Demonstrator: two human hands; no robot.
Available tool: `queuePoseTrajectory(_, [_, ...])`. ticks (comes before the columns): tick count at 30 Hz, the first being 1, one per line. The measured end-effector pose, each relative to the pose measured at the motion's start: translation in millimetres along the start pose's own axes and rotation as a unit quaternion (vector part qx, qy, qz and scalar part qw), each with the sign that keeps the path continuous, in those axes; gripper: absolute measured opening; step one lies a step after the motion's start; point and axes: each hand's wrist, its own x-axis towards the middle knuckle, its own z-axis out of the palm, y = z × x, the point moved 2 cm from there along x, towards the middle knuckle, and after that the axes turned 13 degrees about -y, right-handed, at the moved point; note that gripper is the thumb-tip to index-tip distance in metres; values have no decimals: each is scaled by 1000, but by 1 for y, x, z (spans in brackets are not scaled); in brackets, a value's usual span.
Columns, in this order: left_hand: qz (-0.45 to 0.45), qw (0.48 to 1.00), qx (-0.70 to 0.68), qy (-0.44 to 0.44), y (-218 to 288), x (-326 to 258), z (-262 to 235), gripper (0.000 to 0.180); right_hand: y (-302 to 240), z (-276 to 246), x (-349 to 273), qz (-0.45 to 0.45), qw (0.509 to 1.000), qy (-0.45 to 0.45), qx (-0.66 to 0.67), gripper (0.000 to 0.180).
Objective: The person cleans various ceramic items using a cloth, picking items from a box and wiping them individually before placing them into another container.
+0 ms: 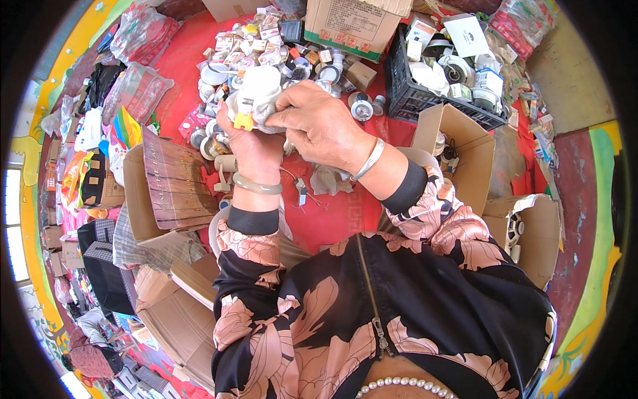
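Both my hands are raised over the near edge of a heap of lamp fittings and small boxes (256, 43). My left hand (252, 146) is closed around a white rounded fitting (260, 86) with a yellow tab and what looks like thin plastic about it. Its exact kind I cannot make out. From the right, my right hand (322, 126) pinches the fitting's near side with thumb and fingers. Below my hands, a small piece with thin wires (302, 196) lies on the red cloth (325, 226).
A black crate (412, 100) of lamps and boxes stands at far right, beside a large carton (352, 26). Open cardboard boxes flank me, one on the left (136, 193) and several on the right (475, 149). Another person (93, 352) is at far lower left.
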Motion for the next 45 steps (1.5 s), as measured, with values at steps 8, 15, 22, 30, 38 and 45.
queuePoseTrajectory(8, [-77, 997, -27, -13, 10, -6, 3, 65, 18, -13, -9, 37, 989, 3, -143, 17])
queuePoseTrajectory(15, [-99, 993, -48, -39, 5, -8, 10, 67, 24, -13, -10, 76, 986, 35, -146, 20])
queuePoseTrajectory(22, [-7, 996, -36, -85, 2, -1, -7, 73, 13, -7, -10, 75, 992, -80, 55, 23])
queuePoseTrajectory(30, [-56, 959, -160, -227, 26, -12, -3, 92, 42, -72, -30, 196, 735, 58, 647, 33])
queuePoseTrajectory(38, [-163, 946, -89, -267, 24, -21, 7, 96, 18, -77, -23, 159, 828, 91, 530, 23])
queuePoseTrajectory(45, [-167, 966, 88, -177, 22, -23, -11, 88, -8, -55, -5, -72, 995, -51, 38, 19])
